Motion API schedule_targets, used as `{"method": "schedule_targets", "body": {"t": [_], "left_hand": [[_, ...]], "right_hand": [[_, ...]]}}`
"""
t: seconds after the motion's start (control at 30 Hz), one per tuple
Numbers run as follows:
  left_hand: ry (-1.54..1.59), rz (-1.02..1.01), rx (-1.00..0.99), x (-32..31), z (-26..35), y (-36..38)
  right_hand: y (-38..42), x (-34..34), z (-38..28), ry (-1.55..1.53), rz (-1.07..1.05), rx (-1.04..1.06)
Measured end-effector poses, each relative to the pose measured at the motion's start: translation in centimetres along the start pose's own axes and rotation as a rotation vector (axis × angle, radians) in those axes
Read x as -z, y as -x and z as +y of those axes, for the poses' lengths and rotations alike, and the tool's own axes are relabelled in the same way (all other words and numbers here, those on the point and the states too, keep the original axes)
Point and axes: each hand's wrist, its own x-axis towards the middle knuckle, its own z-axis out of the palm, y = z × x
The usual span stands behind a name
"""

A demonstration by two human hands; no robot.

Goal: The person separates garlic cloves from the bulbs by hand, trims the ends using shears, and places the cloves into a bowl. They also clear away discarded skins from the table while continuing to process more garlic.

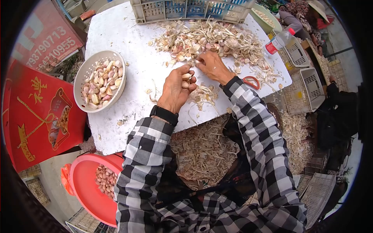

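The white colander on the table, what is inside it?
The white colander holds separated garlic cloves, pale and pinkish, piled toward its right side. Part of the perforated wall is bare on the left. The bottom under the pile is covered, so it cannot be seen.

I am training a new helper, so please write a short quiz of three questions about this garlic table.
1. True or false: the left hand holds garlic cloves.
2. Which container on the white table holds separated cloves? A) white colander B) blue crate C) water bottle
3. Fill in: the scissors by the right sleeve have ___ handles.

Key:
1. True.
2. A, the white colander. The right hand reaches the garlic pile.
3. Red.
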Motion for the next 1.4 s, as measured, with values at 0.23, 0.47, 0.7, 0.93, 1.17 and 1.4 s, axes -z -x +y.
{"method": "schedule_targets", "body": {"t": [0.23,0.47,0.7,0.93,1.17,1.4], "left_hand": [[-0.006,0.130,-0.022,-0.5,0.4,1.0],[0.134,0.002,-0.026,1.2,0.8,-0.2],[0.203,0.069,-0.130,1.3,1.9,0.3],[0.128,0.070,-0.093,0.5,0.8,0.1],[0.076,0.038,0.025,-1.1,0.6,1.8],[0.197,-0.136,0.021,1.5,0.9,-0.7]], "right_hand": [[1.5,4.0,-3.5,-0.206,0.004,-0.213],[-3.8,-0.4,-3.4,-0.127,-0.055,0.075],[-2.3,-3.4,-2.2,0.051,-0.023,0.190],[2.7,2.6,-2.7,-0.345,0.006,-0.158],[2.2,5.4,-6.0,-0.666,-0.032,-0.226],[0.6,-0.1,-0.1,0.021,0.067,0.051]]}}
